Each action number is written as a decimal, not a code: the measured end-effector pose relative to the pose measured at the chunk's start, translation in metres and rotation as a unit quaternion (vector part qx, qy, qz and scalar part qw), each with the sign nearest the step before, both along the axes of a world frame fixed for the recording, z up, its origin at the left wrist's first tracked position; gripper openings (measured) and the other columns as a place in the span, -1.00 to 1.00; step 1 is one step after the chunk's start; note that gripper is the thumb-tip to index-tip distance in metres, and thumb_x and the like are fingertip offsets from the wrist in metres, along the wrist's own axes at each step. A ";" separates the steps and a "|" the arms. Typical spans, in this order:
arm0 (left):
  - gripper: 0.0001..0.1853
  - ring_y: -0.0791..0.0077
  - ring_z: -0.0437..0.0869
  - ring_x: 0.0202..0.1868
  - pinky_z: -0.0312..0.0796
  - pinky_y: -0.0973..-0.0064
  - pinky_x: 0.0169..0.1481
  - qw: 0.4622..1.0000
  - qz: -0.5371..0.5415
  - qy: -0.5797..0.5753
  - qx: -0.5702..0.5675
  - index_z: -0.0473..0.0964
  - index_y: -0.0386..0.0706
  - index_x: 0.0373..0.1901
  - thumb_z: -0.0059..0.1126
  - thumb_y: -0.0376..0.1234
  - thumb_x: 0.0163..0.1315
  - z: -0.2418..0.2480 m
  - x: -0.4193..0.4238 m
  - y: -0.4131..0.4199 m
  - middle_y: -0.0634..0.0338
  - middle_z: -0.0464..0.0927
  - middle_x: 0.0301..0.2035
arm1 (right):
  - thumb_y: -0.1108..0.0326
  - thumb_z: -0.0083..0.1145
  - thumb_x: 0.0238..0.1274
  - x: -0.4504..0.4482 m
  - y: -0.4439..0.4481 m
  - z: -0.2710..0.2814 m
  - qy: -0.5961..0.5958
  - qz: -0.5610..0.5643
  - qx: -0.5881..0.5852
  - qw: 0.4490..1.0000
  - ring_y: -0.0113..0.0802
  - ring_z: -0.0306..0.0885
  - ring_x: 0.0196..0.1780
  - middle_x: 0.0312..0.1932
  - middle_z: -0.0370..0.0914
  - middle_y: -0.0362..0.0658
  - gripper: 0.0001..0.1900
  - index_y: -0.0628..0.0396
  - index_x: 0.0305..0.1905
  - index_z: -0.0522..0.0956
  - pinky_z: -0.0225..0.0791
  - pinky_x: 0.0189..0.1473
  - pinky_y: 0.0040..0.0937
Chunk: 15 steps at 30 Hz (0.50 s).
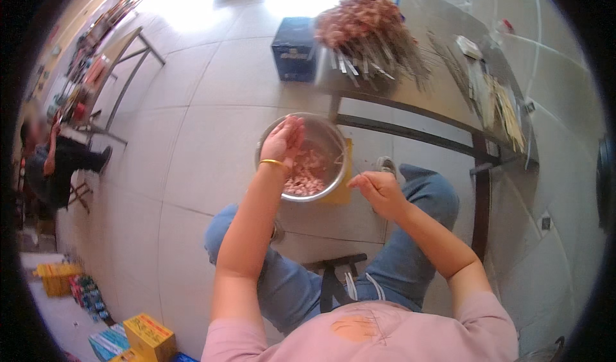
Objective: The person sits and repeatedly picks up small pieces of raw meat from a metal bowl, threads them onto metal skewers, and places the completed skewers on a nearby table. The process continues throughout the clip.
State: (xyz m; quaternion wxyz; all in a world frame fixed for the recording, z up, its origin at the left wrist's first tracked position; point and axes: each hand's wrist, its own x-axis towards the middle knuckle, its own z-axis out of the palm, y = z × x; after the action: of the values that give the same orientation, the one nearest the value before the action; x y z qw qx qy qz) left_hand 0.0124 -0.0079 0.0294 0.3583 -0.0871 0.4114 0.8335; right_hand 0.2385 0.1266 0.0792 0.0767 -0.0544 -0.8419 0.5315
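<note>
A round metal basin (340,181) stands on the floor between my knees, with small pieces of raw meat (305,176) in its bottom. Over its far left part is my left hand (284,139), fingers together and curved; whether meat lies in it I cannot tell. My right hand (380,194) is closed just outside the basin's right rim. From its fingertips a thin skewer seems to stick out, blurred and mostly hidden. On the table to the right, a large heap of meat skewers (361,22) lies with its flat metal ends towards me.
The table (433,99) on my right also carries a bundle of thin sticks (505,114) and a small white box (468,47). A dark blue box (293,49) stands beyond the basin. Yellow cartons (149,335) sit at lower left. Another person (50,169) sits at far left.
</note>
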 end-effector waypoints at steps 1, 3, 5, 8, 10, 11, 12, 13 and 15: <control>-0.78 0.42 0.62 -0.11 0.53 0.53 -0.01 1.000 0.001 -0.002 0.006 0.44 -0.18 -0.03 0.01 -0.38 0.32 0.000 -0.003 -0.004 0.09 0.57 -0.06 | 0.23 -0.07 0.39 -0.009 -0.008 -0.006 -0.006 0.002 -0.010 1.000 -0.38 0.52 -0.30 -0.36 0.58 -0.01 -0.72 0.22 -0.13 0.56 0.37 -0.20 -0.44; -0.80 0.45 0.62 -0.13 0.53 0.55 -0.03 1.000 -0.004 -0.007 0.018 0.45 -0.15 -0.05 0.05 -0.36 0.31 0.002 -0.005 -0.011 0.12 0.58 -0.08 | 0.26 -0.05 0.37 -0.021 -0.016 -0.022 -0.015 -0.026 -0.034 0.999 -0.37 0.51 -0.26 -0.31 0.58 -0.01 -0.73 0.21 -0.06 0.54 0.36 -0.16 -0.42; -0.83 0.47 0.62 -0.11 0.53 0.56 -0.05 0.999 0.015 -0.021 0.023 0.45 -0.16 -0.11 0.04 -0.33 0.32 0.007 -0.004 -0.013 0.11 0.59 -0.10 | 0.29 -0.04 0.36 -0.025 -0.021 -0.031 -0.023 -0.051 -0.055 0.997 -0.38 0.50 -0.24 -0.27 0.59 -0.03 -0.73 0.21 0.00 0.52 0.35 -0.14 -0.42; -0.85 0.46 0.62 -0.11 0.53 0.55 -0.04 0.999 0.025 -0.023 0.022 0.44 -0.17 -0.15 0.03 -0.32 0.33 0.015 -0.005 -0.019 0.10 0.59 -0.10 | 0.35 -0.01 0.33 -0.024 -0.022 -0.037 -0.040 -0.064 -0.091 0.993 -0.46 0.47 -0.24 -0.26 0.59 -0.10 -0.74 0.21 0.03 0.50 0.33 -0.16 -0.48; -0.86 0.45 0.62 -0.10 0.52 0.54 -0.03 0.999 0.023 -0.020 0.011 0.43 -0.18 -0.17 0.01 -0.32 0.34 0.020 -0.004 -0.018 0.08 0.59 -0.10 | 0.38 0.00 0.31 -0.022 -0.018 -0.043 -0.059 -0.061 -0.121 0.989 -0.53 0.45 -0.26 -0.27 0.58 -0.16 -0.74 0.21 0.03 0.50 0.32 -0.19 -0.53; -0.86 0.45 0.63 -0.10 0.52 0.53 -0.02 0.999 0.029 -0.022 0.011 0.43 -0.17 -0.18 0.01 -0.31 0.34 0.020 -0.005 -0.017 0.08 0.59 -0.10 | 0.39 0.00 0.31 -0.021 -0.017 -0.044 -0.069 -0.057 -0.122 0.989 -0.56 0.43 -0.28 -0.29 0.57 -0.18 -0.74 0.21 0.03 0.50 0.31 -0.21 -0.56; -0.86 0.44 0.63 -0.10 0.51 0.53 -0.01 0.999 0.034 -0.024 0.010 0.43 -0.17 -0.18 0.00 -0.31 0.34 0.020 -0.005 -0.016 0.08 0.59 -0.10 | 0.41 0.00 0.30 -0.021 -0.017 -0.045 -0.077 -0.053 -0.123 0.988 -0.59 0.41 -0.30 -0.31 0.56 -0.20 -0.75 0.21 0.03 0.50 0.30 -0.24 -0.59; -0.87 0.44 0.63 -0.10 0.51 0.52 0.00 0.999 0.039 -0.026 0.009 0.42 -0.16 -0.19 0.00 -0.31 0.35 0.021 -0.006 -0.016 0.08 0.59 -0.10 | 0.42 0.00 0.30 -0.021 -0.017 -0.045 -0.086 -0.049 -0.125 0.987 -0.62 0.39 -0.32 -0.33 0.55 -0.22 -0.75 0.21 0.03 0.50 0.28 -0.27 -0.61; -0.86 0.44 0.63 -0.10 0.51 0.52 0.00 0.999 0.038 -0.025 0.014 0.42 -0.16 -0.19 0.00 -0.30 0.35 0.024 -0.006 -0.015 0.07 0.59 -0.10 | 0.43 0.01 0.29 -0.022 -0.024 -0.040 -0.054 -0.060 -0.136 0.987 -0.64 0.35 -0.37 -0.39 0.51 -0.24 -0.75 0.20 0.03 0.50 0.25 -0.33 -0.62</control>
State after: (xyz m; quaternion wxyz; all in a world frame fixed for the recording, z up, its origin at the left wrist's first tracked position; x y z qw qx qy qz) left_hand 0.0066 -0.0234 0.0533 0.3375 -0.1181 0.3867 0.8501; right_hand 0.2168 0.1031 0.0391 0.0545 -0.1431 -0.7600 0.6317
